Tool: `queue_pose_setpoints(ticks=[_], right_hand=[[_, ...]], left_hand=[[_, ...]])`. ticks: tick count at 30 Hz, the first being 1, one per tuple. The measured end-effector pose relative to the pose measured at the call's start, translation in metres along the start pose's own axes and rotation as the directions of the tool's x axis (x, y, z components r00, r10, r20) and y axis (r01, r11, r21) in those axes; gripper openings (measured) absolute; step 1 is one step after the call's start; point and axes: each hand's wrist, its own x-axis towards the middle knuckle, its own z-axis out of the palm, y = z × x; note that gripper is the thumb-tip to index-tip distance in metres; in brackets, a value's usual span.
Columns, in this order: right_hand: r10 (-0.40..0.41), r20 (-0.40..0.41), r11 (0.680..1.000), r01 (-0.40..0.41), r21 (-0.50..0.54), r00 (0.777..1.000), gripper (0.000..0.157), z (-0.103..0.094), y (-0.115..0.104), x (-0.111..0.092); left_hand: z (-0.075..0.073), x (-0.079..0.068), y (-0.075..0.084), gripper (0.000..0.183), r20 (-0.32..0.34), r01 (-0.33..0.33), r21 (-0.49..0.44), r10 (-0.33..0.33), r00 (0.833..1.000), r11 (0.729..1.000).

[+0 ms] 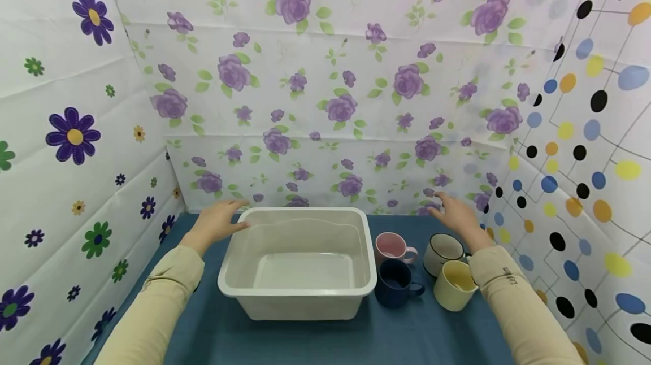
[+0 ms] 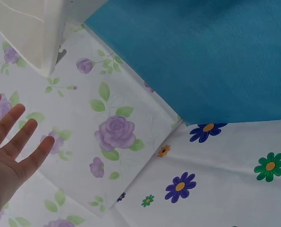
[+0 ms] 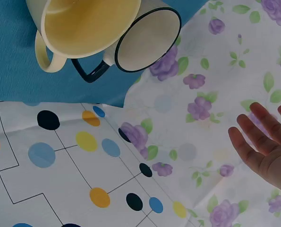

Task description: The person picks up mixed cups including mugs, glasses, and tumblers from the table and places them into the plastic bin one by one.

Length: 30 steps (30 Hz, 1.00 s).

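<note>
My left hand (image 1: 217, 222) is raised beside the far left corner of a white plastic basin (image 1: 300, 307), its fingers spread and holding nothing. On the other side my right hand (image 1: 456, 217) hovers above and behind the mugs, also with nothing in it. A pink mug (image 1: 390, 246) and a dark blue mug (image 1: 394, 284) stand against the basin's right side. Farther right are a white mug (image 1: 441, 252) with a black rim and a pale yellow mug (image 1: 454, 287). In the right wrist view the yellow mug (image 3: 90, 28) overlaps the black-rimmed one (image 3: 149, 40).
A blue cloth (image 1: 285, 342) covers the table. Printed sheets enclose it: purple roses on the back sheet (image 1: 325, 88), large daisies on the left sheet (image 1: 51, 195), coloured dots on the right sheet (image 1: 585, 229).
</note>
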Motion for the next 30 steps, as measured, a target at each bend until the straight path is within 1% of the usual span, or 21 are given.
queue_pose_setpoints(ticks=[6,10,15,17,21,25,30], right_hand=[[-0.043,0.009,0.999,0.044,-0.030,0.999,0.044,-0.002,-0.001,-0.001],[-0.078,0.036,0.996,0.080,-0.045,0.996,0.037,0.000,0.004,-0.002],[-0.087,0.079,0.996,0.089,-0.026,0.993,0.036,0.003,0.013,-0.007],[-0.092,0.087,0.996,0.093,-0.009,0.992,0.034,0.004,0.013,-0.009],[-0.096,0.108,0.995,0.094,0.020,0.990,0.031,0.004,0.013,-0.015],[-0.096,0.118,0.995,0.093,0.033,0.988,0.035,0.004,0.012,-0.021],[-0.121,0.102,0.992,0.117,0.046,0.987,0.037,0.005,0.011,-0.028]], left_hand=[[-0.010,0.002,0.001,0.051,0.051,0.029,-0.060,-0.026,0.998,0.998],[-0.013,0.001,-0.002,0.043,0.050,0.042,-0.077,-0.038,0.998,0.996],[-0.011,-0.002,-0.006,0.035,0.035,0.052,-0.105,-0.049,0.998,0.993],[-0.010,-0.006,-0.009,0.032,0.015,0.052,-0.124,-0.051,0.999,0.991],[-0.005,-0.015,-0.013,0.028,-0.044,0.056,-0.167,-0.064,0.997,0.984],[0.000,-0.022,-0.014,0.026,-0.103,0.068,-0.210,-0.092,0.990,0.975],[0.003,-0.030,-0.016,0.027,-0.143,0.101,-0.269,-0.144,0.979,0.958]])
